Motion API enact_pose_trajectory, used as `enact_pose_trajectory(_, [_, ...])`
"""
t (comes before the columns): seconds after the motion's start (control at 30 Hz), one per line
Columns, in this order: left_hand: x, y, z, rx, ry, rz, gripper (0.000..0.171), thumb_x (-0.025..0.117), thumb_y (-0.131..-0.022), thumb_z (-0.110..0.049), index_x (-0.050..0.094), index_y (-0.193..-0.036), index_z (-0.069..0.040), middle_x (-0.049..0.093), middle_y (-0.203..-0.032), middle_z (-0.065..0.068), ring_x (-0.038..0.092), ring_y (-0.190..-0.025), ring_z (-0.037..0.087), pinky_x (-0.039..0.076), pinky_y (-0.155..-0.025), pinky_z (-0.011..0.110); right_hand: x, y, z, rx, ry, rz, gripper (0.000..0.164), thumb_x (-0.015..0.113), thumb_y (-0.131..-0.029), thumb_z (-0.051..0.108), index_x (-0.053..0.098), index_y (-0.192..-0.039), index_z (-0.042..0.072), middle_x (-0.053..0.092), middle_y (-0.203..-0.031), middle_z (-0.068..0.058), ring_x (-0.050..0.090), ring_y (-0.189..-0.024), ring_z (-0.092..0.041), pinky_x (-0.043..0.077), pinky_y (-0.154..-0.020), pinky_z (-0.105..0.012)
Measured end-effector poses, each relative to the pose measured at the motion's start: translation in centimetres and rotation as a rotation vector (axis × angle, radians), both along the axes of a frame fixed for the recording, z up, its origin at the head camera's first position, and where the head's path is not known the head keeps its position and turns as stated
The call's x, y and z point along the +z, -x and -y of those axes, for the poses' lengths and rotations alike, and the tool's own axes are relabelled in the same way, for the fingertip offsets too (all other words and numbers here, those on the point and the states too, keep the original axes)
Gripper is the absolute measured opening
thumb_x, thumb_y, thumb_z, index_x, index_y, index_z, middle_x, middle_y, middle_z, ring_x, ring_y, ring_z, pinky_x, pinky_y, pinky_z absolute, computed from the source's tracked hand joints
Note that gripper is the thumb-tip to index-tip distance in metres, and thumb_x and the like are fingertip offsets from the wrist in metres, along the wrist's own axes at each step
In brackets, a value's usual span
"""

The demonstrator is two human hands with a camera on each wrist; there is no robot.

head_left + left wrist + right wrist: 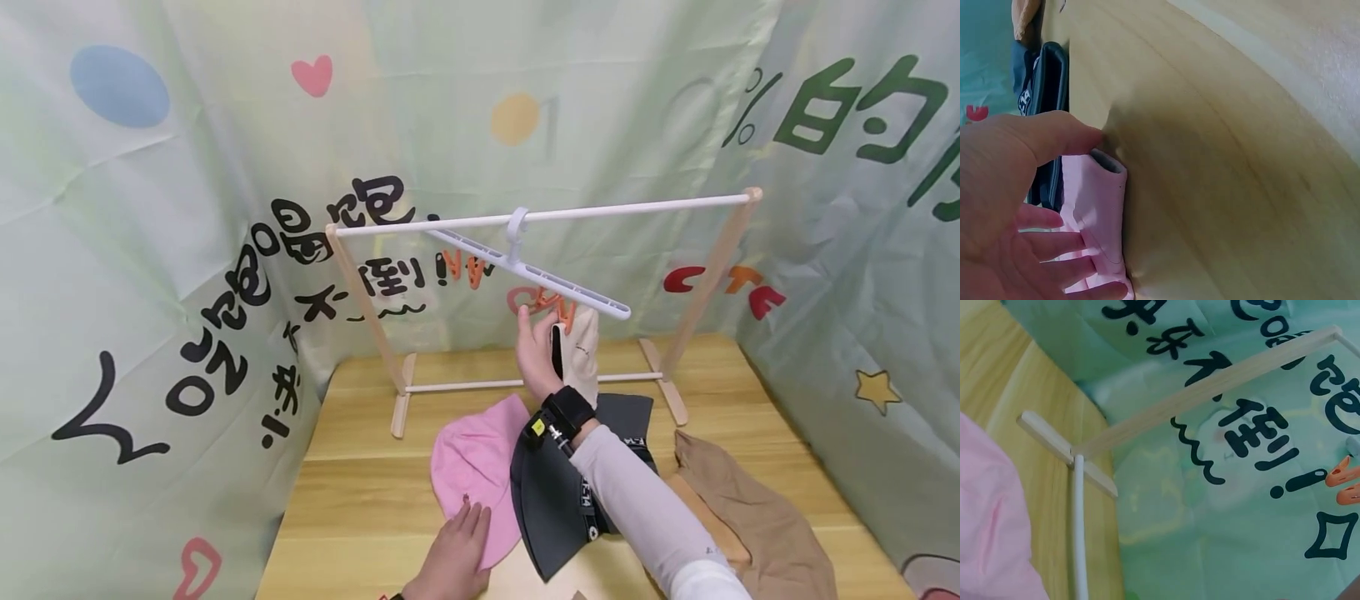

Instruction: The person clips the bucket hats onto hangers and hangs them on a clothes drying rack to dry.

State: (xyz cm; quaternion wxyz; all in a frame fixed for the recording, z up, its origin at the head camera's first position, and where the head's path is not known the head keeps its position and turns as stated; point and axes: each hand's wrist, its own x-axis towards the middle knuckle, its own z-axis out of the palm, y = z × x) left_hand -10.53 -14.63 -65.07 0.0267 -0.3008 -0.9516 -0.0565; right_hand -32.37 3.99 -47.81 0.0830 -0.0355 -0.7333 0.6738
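A cream cloth item (583, 354) hangs below an orange clip (567, 315) near the right-hand end of a pale hanger (525, 268). A black strip shows along the side of the cloth nearest the person's right hand (537, 358), which is raised just beside it, with its fingers up at the clips. The head view does not settle whether those fingers pinch a clip or the cloth, and the right wrist view catches only a sliver of skin at its lower corner, so I cannot tell.

A pink hat (480, 458) lies on the counter (352, 500) below the hanger. The left hand (453, 554) rests on its near part, fingers extended and loose; the left wrist view shows the thumb apart from the other fingers, by the end of the hat's edge.

The hanger hooks over the white top rail (637, 207) of a wooden rack (708, 279) and slopes down to the right. Two more orange clips (474, 272) hang toward its left end. A dark grey hat (551, 492) with a lettered strap lies right of the pink one, partly behind the right forearm. Farther right is a brown cloth item (780, 517). Pale green printed curtains (600, 83) stand behind the counter.
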Motion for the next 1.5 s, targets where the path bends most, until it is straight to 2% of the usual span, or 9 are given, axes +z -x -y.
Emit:
enact_pose_trajectory(0.17, [0.0, -0.2, -0.5, 0.035, 0.054, 0.039, 0.08, 0.079, -0.068, -0.028, 0.051, -0.136, 0.003, 0.054, -0.137, 0.023, 0.048, -0.127, 0.04, 0.049, -0.094, 0.051, 0.5, 0.6, -0.4, -0.072, -0.066, -0.086, 0.086, 0.034, -0.104, 0.055, -0.012, -0.156, 0.004, -0.007, -0.163, -0.015, -0.002, -0.145, -0.012, 0.004, -0.121, -0.033])
enact_pose_trajectory(0.33, [-0.8, -0.6, -1.1, 0.049, 0.144, -0.036, 0.084, 0.082, -0.062, -0.026, 0.051, -0.136, -0.001, 0.053, -0.137, 0.022, 0.048, -0.127, 0.038, 0.049, -0.093, 0.054, 1.6, 1.0, -1.3, -0.063, 0.066, -0.142, 0.074, 0.045, -0.105, 0.042, 0.007, -0.155, 0.002, 0.013, -0.16, -0.018, 0.014, -0.144, -0.015, 0.014, -0.12, -0.035])
enact_pose_trajectory(0.47, [-1.9, -0.5, -1.1, 0.053, 0.193, -0.112, 0.092, 0.086, -0.056, -0.028, 0.051, -0.137, -0.002, 0.053, -0.138, 0.02, 0.048, -0.127, 0.036, 0.048, -0.095, 0.054, 2.3, 1.8, -1.6, -0.101, 0.204, -0.176, 0.056, 0.053, -0.103, 0.032, 0.028, -0.141, 0.0, 0.039, -0.135, -0.014, 0.04, -0.128, -0.02, 0.034, -0.109, -0.034])
enact_pose_trajectory(0.6, [-2.7, -0.3, -0.4, 0.039, 0.198, -0.139, 0.085, 0.084, -0.059, -0.019, 0.052, -0.136, -0.003, 0.054, -0.139, 0.018, 0.05, -0.127, 0.033, 0.048, -0.096, 0.052, 2.2, 2.8, -1.4, -0.173, 0.269, -0.181, 0.051, 0.06, -0.1, 0.03, 0.035, -0.132, -0.001, 0.043, -0.117, -0.005, 0.046, -0.112, -0.016, 0.041, -0.097, -0.029])
enact_pose_trajectory(0.87, [-3.5, 0.0, 2.9, -0.077, -0.056, -0.221, 0.076, 0.071, -0.057, 0.005, 0.057, -0.132, -0.005, 0.054, -0.136, 0.021, 0.05, -0.125, 0.036, 0.046, -0.102, 0.048, 3.0, 3.6, -1.3, -0.265, 0.274, -0.137, 0.031, 0.06, -0.097, 0.028, 0.041, -0.104, 0.004, 0.047, -0.087, -0.002, 0.056, -0.084, -0.017, 0.044, -0.071, -0.025])
enact_pose_trajectory(1.0, [-3.2, 0.5, 4.8, -0.166, -0.196, -0.252, 0.056, 0.073, -0.069, -0.005, 0.064, -0.124, -0.01, 0.06, -0.129, 0.014, 0.054, -0.122, 0.033, 0.048, -0.098, 0.046, 3.2, 3.6, -1.4, -0.28, 0.209, -0.078, 0.022, 0.053, -0.1, 0.031, 0.049, -0.107, 0.011, 0.066, -0.096, -0.011, 0.064, -0.084, -0.017, 0.052, -0.079, -0.031])
enact_pose_trajectory(1.13, [-2.5, 1.3, 6.0, -0.219, -0.273, -0.23, 0.046, 0.075, -0.075, -0.011, 0.068, -0.121, -0.013, 0.064, -0.126, 0.007, 0.054, -0.122, 0.03, 0.047, -0.098, 0.045, 3.1, 3.9, -1.6, -0.233, 0.234, -0.105, 0.026, 0.048, -0.102, 0.029, 0.053, -0.113, 0.006, 0.07, -0.103, -0.017, 0.068, -0.09, -0.023, 0.054, -0.087, -0.037])
enact_pose_trajectory(1.3, [-1.9, 2.5, 6.8, -0.195, -0.344, -0.173, 0.041, 0.066, -0.083, -0.001, 0.068, -0.123, -0.009, 0.061, -0.131, 0.01, 0.052, -0.124, 0.03, 0.046, -0.102, 0.043, 3.1, 4.2, -1.5, -0.209, 0.298, -0.159, 0.025, 0.053, -0.101, 0.028, 0.057, -0.108, 0.004, 0.07, -0.102, -0.022, 0.068, -0.091, -0.031, 0.056, -0.076, -0.028])
enact_pose_trajectory(1.5, [-2.1, 3.5, 7.7, -0.105, -0.301, -0.183, 0.04, 0.069, -0.087, -0.011, 0.067, -0.126, -0.014, 0.056, -0.14, 0.008, 0.045, -0.129, 0.032, 0.041, -0.104, 0.05, 2.6, 4.0, -1.3, -0.199, 0.212, -0.143, 0.026, 0.053, -0.1, 0.028, 0.06, -0.107, 0.004, 0.072, -0.1, -0.019, 0.068, -0.085, -0.023, 0.054, -0.072, -0.026])
